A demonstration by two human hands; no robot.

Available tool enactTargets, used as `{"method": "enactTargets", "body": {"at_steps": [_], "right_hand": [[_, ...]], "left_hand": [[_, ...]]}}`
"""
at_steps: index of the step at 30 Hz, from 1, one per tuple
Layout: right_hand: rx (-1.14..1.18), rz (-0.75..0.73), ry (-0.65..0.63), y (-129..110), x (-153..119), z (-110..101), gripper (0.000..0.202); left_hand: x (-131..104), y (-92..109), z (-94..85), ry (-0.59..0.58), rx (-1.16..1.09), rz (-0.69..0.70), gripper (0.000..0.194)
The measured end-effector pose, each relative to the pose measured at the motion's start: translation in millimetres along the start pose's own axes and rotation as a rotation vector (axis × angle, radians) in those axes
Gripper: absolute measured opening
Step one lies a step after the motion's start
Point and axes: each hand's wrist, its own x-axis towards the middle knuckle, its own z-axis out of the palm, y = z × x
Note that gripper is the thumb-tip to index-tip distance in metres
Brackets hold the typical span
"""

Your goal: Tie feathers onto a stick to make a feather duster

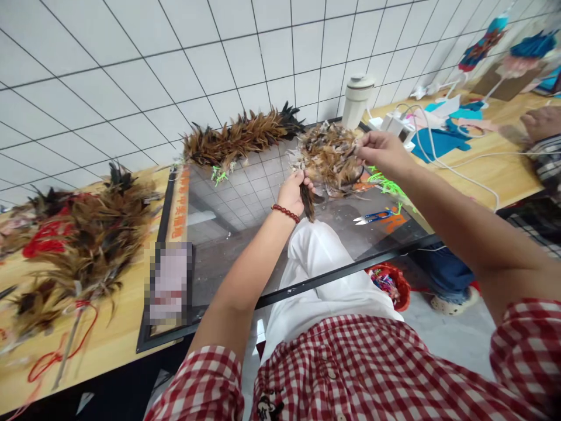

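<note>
Between the thumb and fingers of my left hand (293, 196) is a small bunch of dark brown feathers (309, 202), tips pointing down. My right hand (379, 151) is pinched at the right edge of a loose pile of brown feathers (328, 153); a feather seems to be in its fingertips. That pile lies on the black-framed glass panel (228, 228). Behind it, a long row of bound brown and black feathers (241, 137) stretches toward the left. Blue-handled thread snips (374, 217) lie on the glass, closer to me than my right hand.
Bright green ties (390, 186) lie right of the pile. A white tumbler (357, 100) stands behind it. Feather bundles (105, 228) and red cord (44, 368) cover the left table. White cables (438, 166) cross the right side, near another person's hand (542, 123). A red basket (397, 286) sits below.
</note>
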Motion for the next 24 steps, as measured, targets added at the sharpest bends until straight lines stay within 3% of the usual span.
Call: {"method": "enactTargets", "body": {"at_steps": [7,12,16,19,24], "right_hand": [[0.346,0.178,-0.136,-22,-17,55,0.026],[0.272,0.134,-0.122,-28,-23,73,0.021],[0.138,0.055,-0.122,-30,-25,77,0.015],[0.023,0.0,-0.136,-28,-27,71,0.013],[-0.075,0.051,-0.08,-18,-26,56,0.014]], "left_hand": [[4,-11,-1.4,0.002,0.233,0.264,0.022],[6,-15,-1.6,-0.014,0.338,0.277,0.015],[6,-16,-2.8,-0.054,0.406,0.239,0.02],[7,-15,-3.9,-0.018,0.377,0.238,0.024],[5,-8,-4.0,0.027,0.27,0.111,0.02]]}}
